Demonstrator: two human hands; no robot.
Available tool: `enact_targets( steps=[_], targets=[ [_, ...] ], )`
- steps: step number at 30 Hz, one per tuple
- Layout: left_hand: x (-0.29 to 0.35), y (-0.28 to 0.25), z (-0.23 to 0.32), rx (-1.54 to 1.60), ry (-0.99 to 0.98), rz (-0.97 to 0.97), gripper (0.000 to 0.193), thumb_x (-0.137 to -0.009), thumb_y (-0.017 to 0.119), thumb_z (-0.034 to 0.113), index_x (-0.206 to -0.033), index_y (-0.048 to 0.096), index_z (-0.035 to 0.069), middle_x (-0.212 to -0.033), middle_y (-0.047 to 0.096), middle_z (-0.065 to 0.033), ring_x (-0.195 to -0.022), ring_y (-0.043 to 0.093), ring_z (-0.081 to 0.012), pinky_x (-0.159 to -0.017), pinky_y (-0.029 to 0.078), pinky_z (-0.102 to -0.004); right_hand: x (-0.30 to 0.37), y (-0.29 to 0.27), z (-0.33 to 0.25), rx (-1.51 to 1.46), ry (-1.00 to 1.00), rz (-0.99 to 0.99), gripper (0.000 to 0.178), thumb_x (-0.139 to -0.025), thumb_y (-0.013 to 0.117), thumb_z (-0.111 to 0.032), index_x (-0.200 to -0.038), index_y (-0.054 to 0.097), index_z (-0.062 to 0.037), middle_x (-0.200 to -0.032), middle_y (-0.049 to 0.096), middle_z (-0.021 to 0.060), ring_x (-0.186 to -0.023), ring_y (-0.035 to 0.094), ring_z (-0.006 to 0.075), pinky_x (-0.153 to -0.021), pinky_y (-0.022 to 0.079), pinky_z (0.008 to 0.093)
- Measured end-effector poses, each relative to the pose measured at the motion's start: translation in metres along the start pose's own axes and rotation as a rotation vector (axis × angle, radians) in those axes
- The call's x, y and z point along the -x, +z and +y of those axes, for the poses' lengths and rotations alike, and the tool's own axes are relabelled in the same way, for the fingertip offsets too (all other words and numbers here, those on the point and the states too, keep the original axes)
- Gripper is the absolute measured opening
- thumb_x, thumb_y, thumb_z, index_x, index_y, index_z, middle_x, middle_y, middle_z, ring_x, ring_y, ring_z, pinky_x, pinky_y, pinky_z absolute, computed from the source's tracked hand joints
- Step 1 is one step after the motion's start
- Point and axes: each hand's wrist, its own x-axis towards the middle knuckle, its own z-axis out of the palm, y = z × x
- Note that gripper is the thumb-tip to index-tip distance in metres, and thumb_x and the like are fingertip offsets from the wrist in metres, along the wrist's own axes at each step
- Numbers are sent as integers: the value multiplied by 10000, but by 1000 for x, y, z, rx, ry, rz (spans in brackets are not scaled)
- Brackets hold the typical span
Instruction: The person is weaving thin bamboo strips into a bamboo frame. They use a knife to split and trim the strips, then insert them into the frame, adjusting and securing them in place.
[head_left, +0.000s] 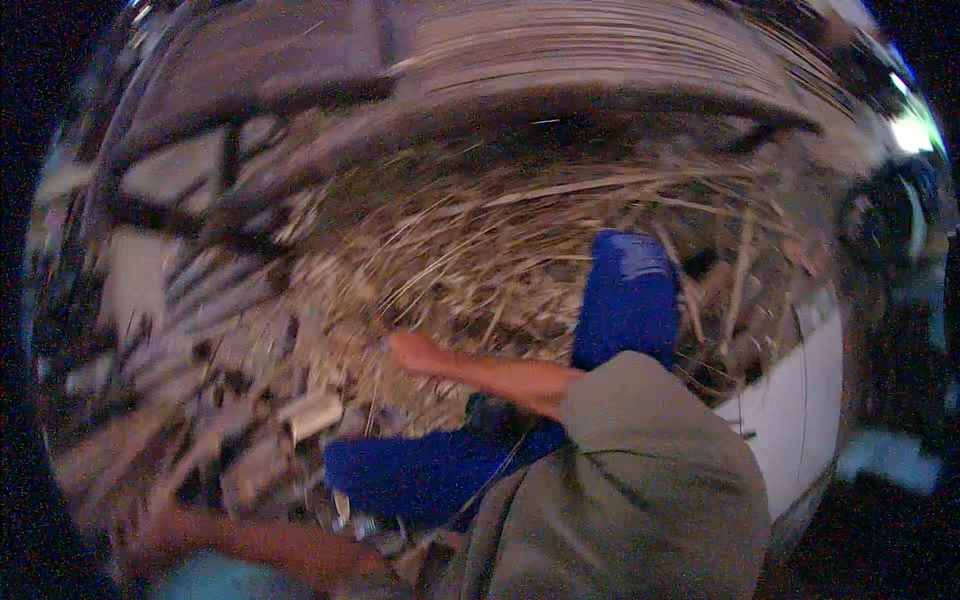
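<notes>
Head view, heavily blurred by motion. Dim light, a large heap of dry straw (520, 240) fills the middle of the frame, pale stalks lying in all directions. One bare arm crosses from the grey-green sleeve (640, 470) at lower right toward the centre, and its right hand (412, 352) reaches into the straw; fingers look drawn together at the tip, buried among stalks, but the blur keeps me from telling whether they clamp anything. The left hand (165, 530) sits at the lower left edge, low against scattered litter; finger state cannot be told. Two blue-clad legs (625, 300) show, one upright beside the heap, the other stretched across the lower middle under the reaching arm. A small pale block (312, 412) lies on the ground just left of the blue leg. A white curved surface (800, 400) stands at right, beside the straw.
</notes>
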Motion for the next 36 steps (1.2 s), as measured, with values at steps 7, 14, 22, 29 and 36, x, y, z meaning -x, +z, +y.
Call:
enact_targets(
  steps=[7,14,22,29,36],
  targets=[
    [13,22,65,142,19,-37,339,-983,441,399,-813,427,106,-694,465,-22,-526,438,-142,-431,333,-270,68,-161,-215,-266,-477,65,309,-894,618,-312,-964,566,-15,-822,651,228,-754,641,435,-642,513,532],
    [61,49,114,68,-4,174,498,-992,380,558,-735,348,133,-588,316,14,-466,288,-112,-418,224,-269,102,-154,-276,-297,-663,71,331,-867,665,-301,-981,529,-23,-819,647,206,-720,648,420,-620,520,515],
    [49,29,87,-33,85,217,599,-964,363,655,-694,321,123,-568,307,11,-456,284,-114,-404,223,-275,83,-115,-195,-108,-345,-12,319,-880,631,-330,-962,557,-31,-811,660,221,-749,655,424,-632,520,524],
    [51,24,92,-48,71,234,571,-990,336,613,-705,324,118,-572,301,5,-460,270,-117,-409,204,-276,82,-122,-197,-179,-441,4,327,-880,627,-319,-993,577,-16,-782,653,241,-785,649,448,-695,519,538],
    [45,19,91,-43,32,262,543,-1012,315,571,-720,330,115,-576,297,0,-462,255,-119,-412,185,-278,62,-92,-165,-46,-334,-112,446,-892,594,-371,-1198,560,-50,-837,666,243,-810,652,448,-739,520,543]
  ],
)
